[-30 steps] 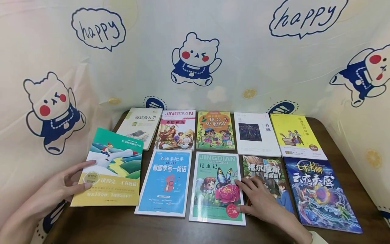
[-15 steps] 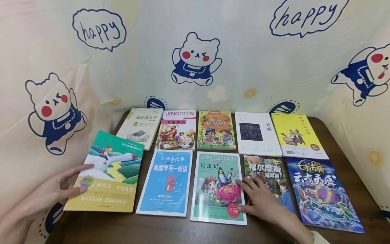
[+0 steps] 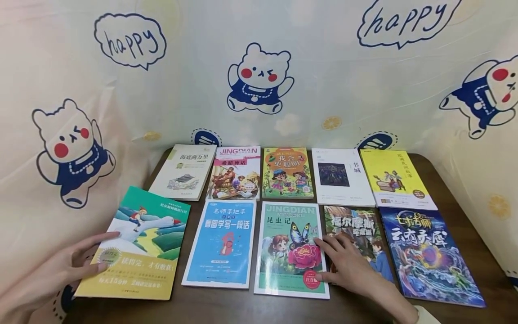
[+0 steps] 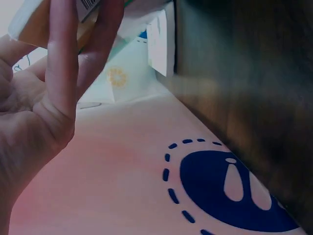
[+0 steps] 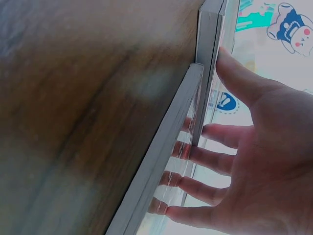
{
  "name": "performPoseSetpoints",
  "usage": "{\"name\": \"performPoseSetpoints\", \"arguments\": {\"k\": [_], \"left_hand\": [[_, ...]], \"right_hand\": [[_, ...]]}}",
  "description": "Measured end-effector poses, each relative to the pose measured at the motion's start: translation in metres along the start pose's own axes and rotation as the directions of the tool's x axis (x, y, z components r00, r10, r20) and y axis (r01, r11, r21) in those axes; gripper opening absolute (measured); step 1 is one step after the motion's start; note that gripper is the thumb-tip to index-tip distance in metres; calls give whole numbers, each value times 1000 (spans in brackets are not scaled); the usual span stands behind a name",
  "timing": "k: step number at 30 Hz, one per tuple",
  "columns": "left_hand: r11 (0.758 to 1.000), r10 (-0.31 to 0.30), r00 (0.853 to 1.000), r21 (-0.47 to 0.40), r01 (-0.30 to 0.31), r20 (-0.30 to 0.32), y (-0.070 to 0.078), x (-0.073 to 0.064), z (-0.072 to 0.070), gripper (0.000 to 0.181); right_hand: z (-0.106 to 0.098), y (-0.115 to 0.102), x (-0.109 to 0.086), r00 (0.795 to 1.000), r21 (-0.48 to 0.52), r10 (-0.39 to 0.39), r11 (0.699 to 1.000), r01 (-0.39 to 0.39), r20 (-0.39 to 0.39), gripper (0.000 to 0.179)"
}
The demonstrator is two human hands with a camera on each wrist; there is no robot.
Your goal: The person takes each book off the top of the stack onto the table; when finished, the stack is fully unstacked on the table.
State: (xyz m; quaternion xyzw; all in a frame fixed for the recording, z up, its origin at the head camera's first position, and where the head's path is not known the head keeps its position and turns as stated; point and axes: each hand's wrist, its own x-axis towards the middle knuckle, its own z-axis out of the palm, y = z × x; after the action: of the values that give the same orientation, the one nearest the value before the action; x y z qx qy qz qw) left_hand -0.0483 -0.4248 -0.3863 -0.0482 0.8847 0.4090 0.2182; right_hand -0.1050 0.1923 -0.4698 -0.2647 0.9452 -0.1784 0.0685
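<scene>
My left hand [image 3: 77,263] grips a green-and-yellow picture-cover book [image 3: 151,240] at its left edge, thumb on the cover. In the left wrist view, other fingers of the left hand [image 4: 58,83] lie beneath the raised book [image 4: 32,24]. With relaxed fingers, my right hand [image 3: 350,265] rests across a green book with a butterfly [image 3: 289,252] and a dark detective-cover book [image 3: 378,245], partly hiding the latter. The right wrist view shows the fingers of the right hand [image 5: 269,152] spread against glossy covers. Between the two hands lies a blue book [image 3: 218,247].
Along the back of the brown wooden table [image 3: 194,310] runs a row of several books, among them a yellow one [image 3: 394,180] and a white one [image 3: 341,177]. A purple-blue book [image 3: 433,256] lies at the right front. Cartoon-printed cloth [image 3: 182,90] surrounds the table.
My left hand has brought the green-and-yellow book down and left, toward me, uncovering more of the back-left book. The right hand has stayed in place.
</scene>
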Motion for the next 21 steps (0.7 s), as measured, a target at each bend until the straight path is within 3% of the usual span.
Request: {"name": "performPoseSetpoints", "arguments": {"k": [6, 11, 16, 18, 21], "left_hand": [[998, 17, 1000, 55, -18, 23, -3, 11, 5, 75], [997, -62, 996, 39, 60, 65, -18, 19, 8, 76], [977, -95, 995, 194, 92, 6, -23, 30, 14, 73], [953, -81, 996, 289, 86, -28, -21, 35, 16, 70], [939, -32, 999, 340, 44, -40, -18, 41, 20, 64]], "right_hand": [[-1, 1, -1, 1000, -4, -16, 1000, 16, -3, 82], [0, 0, -2, 1000, 6, -24, 1000, 24, -2, 82], [0, 0, -2, 1000, 0, -19, 1000, 19, -7, 81], [0, 0, -2, 1000, 0, -12, 1000, 12, -7, 81], [0, 0, -2, 1000, 2, -8, 1000, 8, -9, 81]]}}
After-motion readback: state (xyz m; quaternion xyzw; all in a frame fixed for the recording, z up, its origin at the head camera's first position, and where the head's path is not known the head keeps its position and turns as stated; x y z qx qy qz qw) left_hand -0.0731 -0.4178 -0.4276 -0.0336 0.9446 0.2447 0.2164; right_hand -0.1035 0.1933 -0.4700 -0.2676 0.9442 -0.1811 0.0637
